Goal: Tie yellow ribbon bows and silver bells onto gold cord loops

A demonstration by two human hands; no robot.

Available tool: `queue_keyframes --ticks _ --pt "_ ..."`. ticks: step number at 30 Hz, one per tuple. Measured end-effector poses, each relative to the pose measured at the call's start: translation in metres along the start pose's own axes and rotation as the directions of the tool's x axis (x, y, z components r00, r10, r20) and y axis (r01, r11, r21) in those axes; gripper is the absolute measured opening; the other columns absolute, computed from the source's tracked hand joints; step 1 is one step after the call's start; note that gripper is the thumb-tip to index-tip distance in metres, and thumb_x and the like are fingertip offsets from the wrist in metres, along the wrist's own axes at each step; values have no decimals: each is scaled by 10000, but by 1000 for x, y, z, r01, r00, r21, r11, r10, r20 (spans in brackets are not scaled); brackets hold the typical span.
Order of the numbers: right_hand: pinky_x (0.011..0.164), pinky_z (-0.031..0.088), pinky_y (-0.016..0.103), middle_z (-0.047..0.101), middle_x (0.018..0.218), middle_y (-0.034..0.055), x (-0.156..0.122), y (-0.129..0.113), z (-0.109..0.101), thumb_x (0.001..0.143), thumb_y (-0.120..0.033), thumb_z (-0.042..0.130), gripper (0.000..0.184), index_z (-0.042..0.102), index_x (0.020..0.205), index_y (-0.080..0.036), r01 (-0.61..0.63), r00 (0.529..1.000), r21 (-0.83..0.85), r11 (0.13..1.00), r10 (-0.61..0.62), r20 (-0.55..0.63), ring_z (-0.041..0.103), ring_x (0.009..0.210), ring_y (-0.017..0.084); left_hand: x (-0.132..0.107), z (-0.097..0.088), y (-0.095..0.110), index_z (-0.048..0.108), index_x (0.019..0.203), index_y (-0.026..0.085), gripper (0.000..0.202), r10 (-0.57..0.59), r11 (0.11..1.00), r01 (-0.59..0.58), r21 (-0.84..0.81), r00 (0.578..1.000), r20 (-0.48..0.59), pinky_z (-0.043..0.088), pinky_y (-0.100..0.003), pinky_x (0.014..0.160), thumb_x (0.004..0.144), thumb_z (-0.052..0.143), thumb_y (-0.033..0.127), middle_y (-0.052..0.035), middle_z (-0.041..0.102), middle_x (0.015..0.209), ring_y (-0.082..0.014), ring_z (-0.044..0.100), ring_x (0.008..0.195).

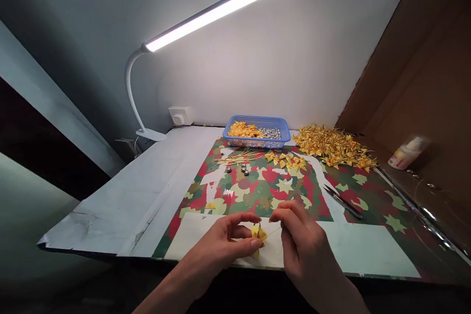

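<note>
My left hand point(228, 241) pinches a small yellow ribbon bow point(258, 233) between thumb and fingers, just above the white sheet point(353, 250) at the table's near edge. My right hand point(300, 238) is beside it, fingers curled and pinched close to the bow's top; what it grips is too small to make out. Both hands hover over the red, green and gold patterned mat point(279, 191).
A blue basket point(256, 132) with yellow pieces and silver beads stands at the back. A heap of finished gold bows point(333, 146) lies to its right, a few bows point(287, 161) and thin sticks point(235, 158) in front. Scissors point(342, 202), a glue bottle point(406, 151) and a clamp lamp point(147, 132) are nearby.
</note>
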State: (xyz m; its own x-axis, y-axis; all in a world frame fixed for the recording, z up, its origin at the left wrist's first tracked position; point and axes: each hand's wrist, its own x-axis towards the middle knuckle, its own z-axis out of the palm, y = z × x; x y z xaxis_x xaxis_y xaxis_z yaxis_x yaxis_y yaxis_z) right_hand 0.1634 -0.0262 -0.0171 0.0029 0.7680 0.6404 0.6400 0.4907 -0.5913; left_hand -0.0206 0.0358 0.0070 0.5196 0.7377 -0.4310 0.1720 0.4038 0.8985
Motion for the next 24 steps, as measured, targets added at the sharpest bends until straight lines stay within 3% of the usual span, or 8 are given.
queue_keyframes --ticks 6,12,21,24 --pt "708 500 212 551 1009 37 2 -3 -4 831 77 381 394 527 1040 -222 8 1000 -2 1000 -8 10 601 811 125 0 2 -1 767 747 158 290 23 995 -22 -95 1000 8 409 -219 616 639 940 365 21 690 660 -119 539 624" --pt "711 495 199 539 1000 31 4 -6 -4 847 71 375 378 531 1040 -215 18 1000 7 1000 -18 16 583 792 112 -2 4 -4 788 753 165 239 69 984 -67 -163 998 7 470 -239 733 666 937 330 -15 779 760 -152 630 734" --pt "767 494 169 556 1011 31 11 -11 -14 868 64 392 354 539 1049 -202 90 996 -50 995 -90 -2 607 872 95 -7 10 4 812 831 196 208 141 969 -135 -206 990 15 478 -224 738 704 914 326 11 780 785 -136 634 737" --pt "786 490 187 577 1005 27 14 -9 -16 876 44 389 332 558 1011 -209 62 994 -110 992 -71 -85 615 903 106 -8 13 4 822 878 191 237 149 968 -139 -210 988 33 489 -241 766 704 913 323 -17 798 845 -155 650 779"
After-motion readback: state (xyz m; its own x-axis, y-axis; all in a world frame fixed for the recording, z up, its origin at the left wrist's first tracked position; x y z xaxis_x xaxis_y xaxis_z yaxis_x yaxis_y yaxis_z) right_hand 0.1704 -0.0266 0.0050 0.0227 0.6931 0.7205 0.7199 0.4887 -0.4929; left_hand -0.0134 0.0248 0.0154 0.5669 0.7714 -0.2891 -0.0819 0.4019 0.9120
